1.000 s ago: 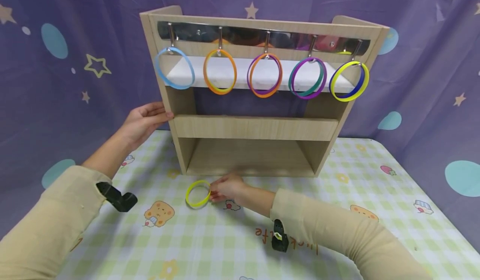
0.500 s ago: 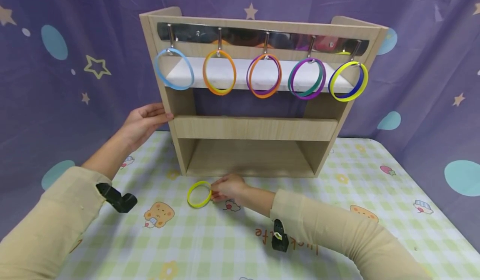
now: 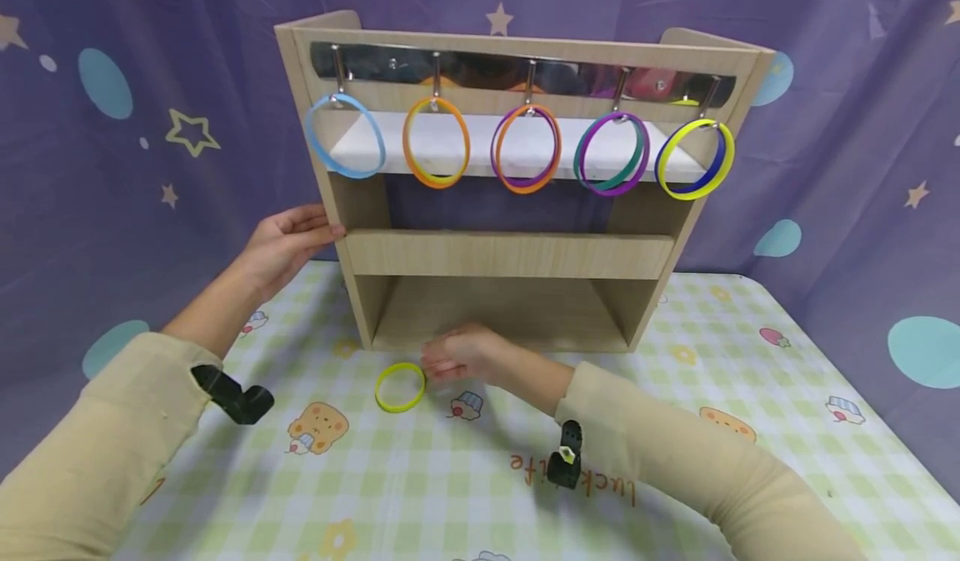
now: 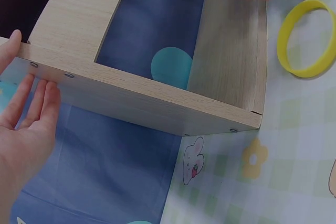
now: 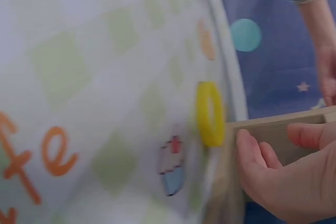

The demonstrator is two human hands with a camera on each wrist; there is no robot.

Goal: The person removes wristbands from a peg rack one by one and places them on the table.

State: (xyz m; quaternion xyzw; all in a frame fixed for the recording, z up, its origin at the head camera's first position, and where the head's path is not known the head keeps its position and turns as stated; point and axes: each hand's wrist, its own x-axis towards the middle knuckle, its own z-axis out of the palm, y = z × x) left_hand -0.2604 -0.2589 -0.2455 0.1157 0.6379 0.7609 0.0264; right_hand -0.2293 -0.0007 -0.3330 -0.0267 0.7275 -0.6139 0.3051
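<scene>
A yellow wristband [image 3: 400, 388] lies flat on the checked tablecloth in front of the wooden rack [image 3: 510, 257]. Just to its right, my right hand [image 3: 465, 354] hovers with relaxed fingers and holds nothing, apart from the band. My left hand [image 3: 288, 248] holds the rack's left side panel. In the left wrist view its thumb lies over the front edge and its fingers [image 4: 37, 103] rest against the outer face. Along the rack's metal strip hang a light blue wristband [image 3: 345, 136], an orange and yellow pair [image 3: 437, 183], and further paired bands on the other hooks.
A white shelf [image 3: 480, 140] sits behind the hanging bands. Below it are a wooden crossbar [image 3: 510, 254] and an open lower compartment [image 3: 502, 311]. A purple curtain [image 3: 187, 36] hangs behind the table. The tablecloth [image 3: 420, 478] extends in front and to both sides.
My right hand has let go of the yellow wristband and risen slightly away from it, toward the rack. The band now lies flat. My left hand stays in place.
</scene>
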